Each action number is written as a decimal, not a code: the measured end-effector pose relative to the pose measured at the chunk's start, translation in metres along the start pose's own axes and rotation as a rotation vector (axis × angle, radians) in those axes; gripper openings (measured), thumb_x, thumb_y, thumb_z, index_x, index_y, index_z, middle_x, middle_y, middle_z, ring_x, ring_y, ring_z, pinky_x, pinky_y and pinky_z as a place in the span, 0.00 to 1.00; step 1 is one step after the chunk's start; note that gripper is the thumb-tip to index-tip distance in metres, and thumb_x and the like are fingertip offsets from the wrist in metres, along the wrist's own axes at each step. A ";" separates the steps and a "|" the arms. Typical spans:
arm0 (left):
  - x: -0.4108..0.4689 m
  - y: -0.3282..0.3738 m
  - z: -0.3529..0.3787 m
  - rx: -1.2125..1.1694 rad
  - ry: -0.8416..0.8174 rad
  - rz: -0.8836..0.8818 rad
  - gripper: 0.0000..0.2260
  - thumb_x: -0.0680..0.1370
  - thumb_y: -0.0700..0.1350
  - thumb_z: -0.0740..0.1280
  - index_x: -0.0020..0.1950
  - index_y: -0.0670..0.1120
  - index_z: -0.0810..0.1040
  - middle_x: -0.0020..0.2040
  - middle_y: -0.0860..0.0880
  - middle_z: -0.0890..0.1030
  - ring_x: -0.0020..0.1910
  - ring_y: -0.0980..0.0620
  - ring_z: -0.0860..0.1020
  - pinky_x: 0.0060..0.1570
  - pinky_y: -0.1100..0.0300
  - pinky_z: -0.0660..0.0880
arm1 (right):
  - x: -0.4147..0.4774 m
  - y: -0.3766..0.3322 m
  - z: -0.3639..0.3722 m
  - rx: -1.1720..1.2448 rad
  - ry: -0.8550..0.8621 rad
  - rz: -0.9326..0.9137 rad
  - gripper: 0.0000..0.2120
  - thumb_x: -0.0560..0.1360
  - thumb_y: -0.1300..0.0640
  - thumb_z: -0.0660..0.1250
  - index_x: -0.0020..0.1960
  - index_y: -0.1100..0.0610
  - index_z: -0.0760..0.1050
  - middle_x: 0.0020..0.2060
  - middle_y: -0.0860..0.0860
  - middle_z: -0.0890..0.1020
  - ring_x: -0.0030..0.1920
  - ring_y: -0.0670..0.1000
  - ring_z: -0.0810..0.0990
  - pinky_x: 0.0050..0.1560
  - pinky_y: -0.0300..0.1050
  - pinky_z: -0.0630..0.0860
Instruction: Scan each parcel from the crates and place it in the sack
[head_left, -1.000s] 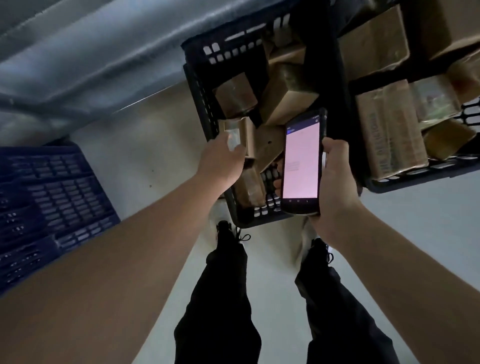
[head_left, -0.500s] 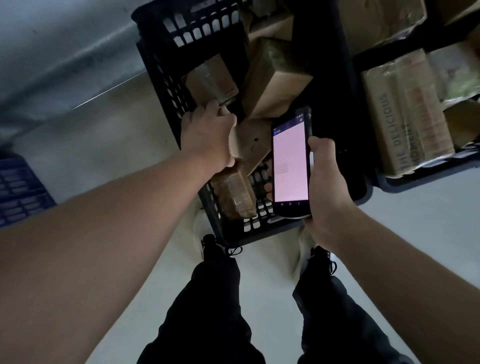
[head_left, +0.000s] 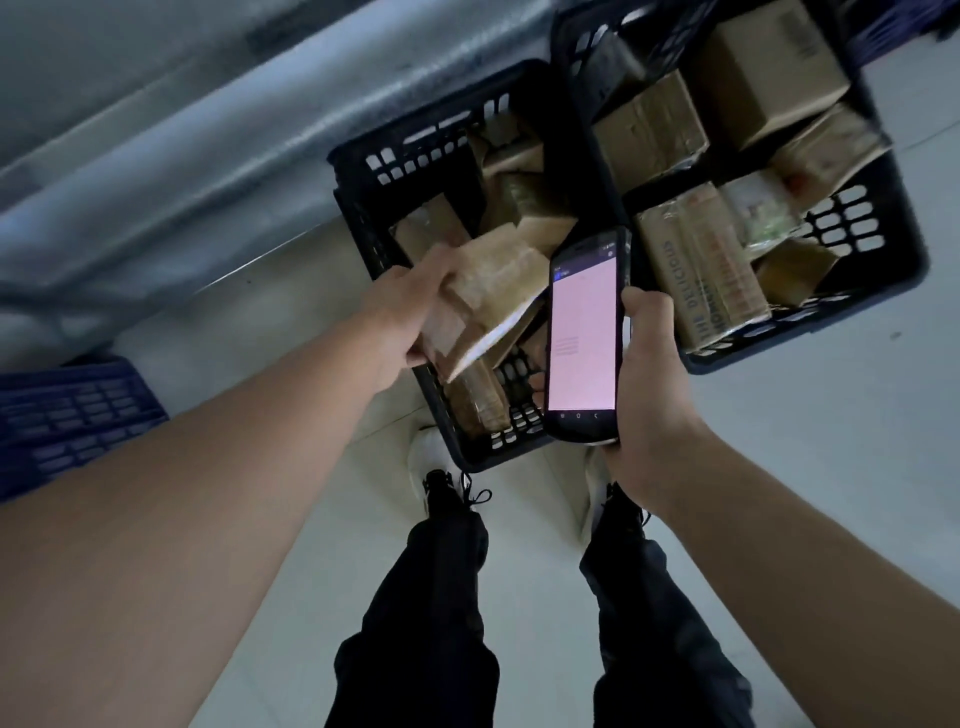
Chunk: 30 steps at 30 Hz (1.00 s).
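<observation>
Left grip (head_left: 410, 317) around tilted parcel (head_left: 493, 291), beside scanner (head_left: 584, 338)

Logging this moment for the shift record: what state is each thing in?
left hand: gripping a parcel
parcel: lifted, tilted above the left crate
right hand: holding the scanner
scanner: upright, screen lit pink
left crate: partly filled
right crate: packed with boxes

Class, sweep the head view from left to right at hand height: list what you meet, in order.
Blue crate → left hand → held parcel → phone scanner → right hand → right-side black crate.
</observation>
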<state>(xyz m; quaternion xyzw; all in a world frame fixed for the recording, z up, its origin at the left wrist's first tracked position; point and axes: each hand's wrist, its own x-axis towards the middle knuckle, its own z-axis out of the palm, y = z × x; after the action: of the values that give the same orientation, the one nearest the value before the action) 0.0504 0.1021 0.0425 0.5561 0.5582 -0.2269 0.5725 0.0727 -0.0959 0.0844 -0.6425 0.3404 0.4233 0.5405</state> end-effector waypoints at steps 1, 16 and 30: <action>-0.015 0.004 -0.007 -0.060 -0.045 -0.044 0.15 0.78 0.60 0.69 0.55 0.50 0.78 0.52 0.44 0.84 0.51 0.46 0.84 0.52 0.51 0.81 | -0.014 -0.006 0.000 0.008 -0.006 -0.018 0.43 0.65 0.27 0.63 0.71 0.53 0.77 0.61 0.60 0.85 0.57 0.61 0.85 0.57 0.58 0.80; -0.292 0.070 -0.088 -0.503 -0.196 0.055 0.27 0.79 0.59 0.57 0.68 0.45 0.82 0.59 0.36 0.86 0.63 0.34 0.81 0.62 0.40 0.77 | -0.282 -0.110 -0.031 -0.002 -0.168 -0.348 0.34 0.74 0.31 0.57 0.62 0.56 0.82 0.50 0.58 0.87 0.51 0.62 0.84 0.55 0.58 0.80; -0.607 0.078 -0.077 -0.969 -0.170 0.549 0.16 0.77 0.61 0.71 0.54 0.49 0.84 0.63 0.36 0.81 0.61 0.37 0.81 0.64 0.41 0.77 | -0.560 -0.174 -0.158 -0.071 -0.445 -0.786 0.26 0.85 0.39 0.53 0.55 0.56 0.84 0.51 0.66 0.87 0.42 0.60 0.84 0.49 0.56 0.76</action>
<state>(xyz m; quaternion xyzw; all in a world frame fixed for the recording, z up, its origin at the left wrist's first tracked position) -0.0772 -0.0264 0.6321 0.3340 0.3853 0.1685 0.8436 0.0268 -0.2309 0.6749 -0.6344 -0.0689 0.3251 0.6979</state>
